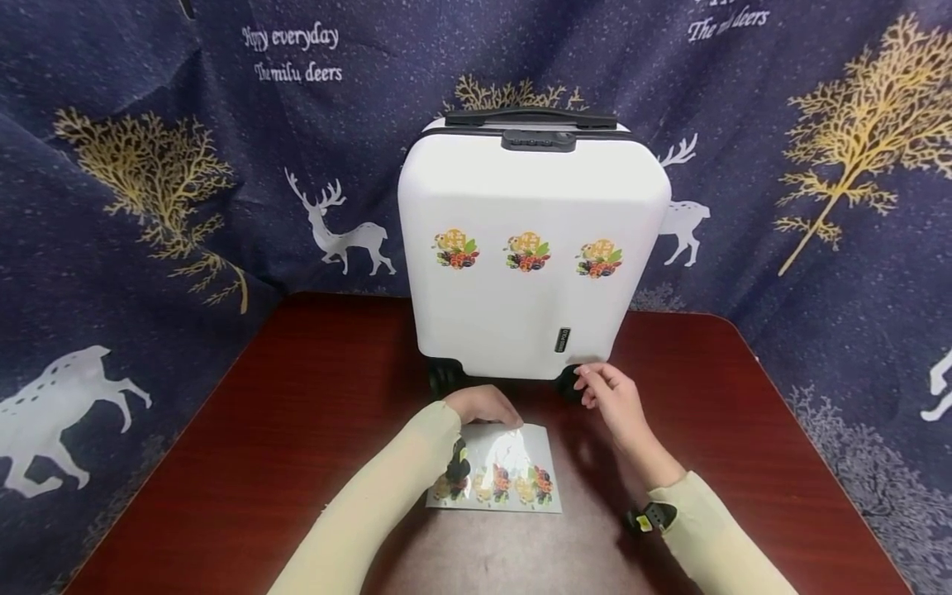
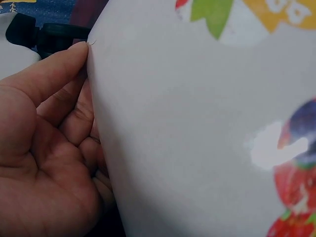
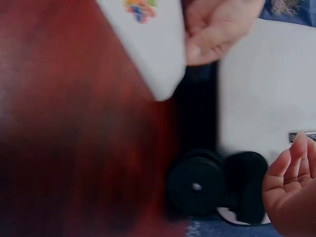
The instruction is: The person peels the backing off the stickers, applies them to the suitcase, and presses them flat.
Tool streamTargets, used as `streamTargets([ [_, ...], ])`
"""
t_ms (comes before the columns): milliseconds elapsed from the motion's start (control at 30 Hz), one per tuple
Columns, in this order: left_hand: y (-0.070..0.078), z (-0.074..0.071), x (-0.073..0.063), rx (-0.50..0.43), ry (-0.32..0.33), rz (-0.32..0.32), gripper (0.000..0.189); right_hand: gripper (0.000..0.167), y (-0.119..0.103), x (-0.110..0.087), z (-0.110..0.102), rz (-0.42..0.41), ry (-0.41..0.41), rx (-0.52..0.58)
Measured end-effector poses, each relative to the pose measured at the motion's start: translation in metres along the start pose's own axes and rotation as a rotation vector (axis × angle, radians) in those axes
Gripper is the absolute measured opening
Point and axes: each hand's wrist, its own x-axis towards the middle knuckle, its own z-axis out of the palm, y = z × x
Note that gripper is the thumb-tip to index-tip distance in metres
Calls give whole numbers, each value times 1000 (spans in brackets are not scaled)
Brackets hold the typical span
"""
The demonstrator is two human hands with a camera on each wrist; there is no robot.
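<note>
Left hand (image 1: pixel 487 405) pinches far edge of one sticker sheet (image 1: pixel 509 459), on its near side; right hand (image 1: pixel 613 401), loosely curled, holds nothing. Beyond both: one white suitcase (image 1: pixel 513 318) bearing three stickers (image 1: pixel 528 254).

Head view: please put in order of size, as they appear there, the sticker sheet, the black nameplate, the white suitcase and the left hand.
Largest to smallest:
1. White suitcase
2. Sticker sheet
3. Left hand, partly covering the sheet's top edge
4. Black nameplate, low on the suitcase
</note>
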Motion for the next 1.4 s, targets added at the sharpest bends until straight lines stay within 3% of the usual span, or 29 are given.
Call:
streamTargets([
  [267, 0, 3, 2, 5, -3, 3, 26, 30, 20, -6, 8, 61, -88, -155],
  [467, 1, 3, 3, -12, -6, -17, 27, 37, 29, -5, 10, 89, -311, -314],
  [600, 1, 3, 3, -19, -9, -24, 27, 44, 33, -2, 11, 90, -448, -362],
  [733, 1, 2, 3, -15, -8, -20, 27, 49, 37, 1, 12, 96, -534, -388],
  [1000, -3, 1, 1, -65, -42, -15, 29, 41, 40, 6, 13, 100, -606, -464],
  [1167, -4, 1, 0, -100, -56, -13, 29, 26, 41, 10, 12, 67, -665, -444],
  [1300, -4, 0, 1, -86, -49, -8, 29, 16, 39, 12, 12, 66, -662, -444],
  [1400, -4, -3, 2, -92, -88, -4, 29, 13, 36, 13, 14, 95, -647, -443],
])
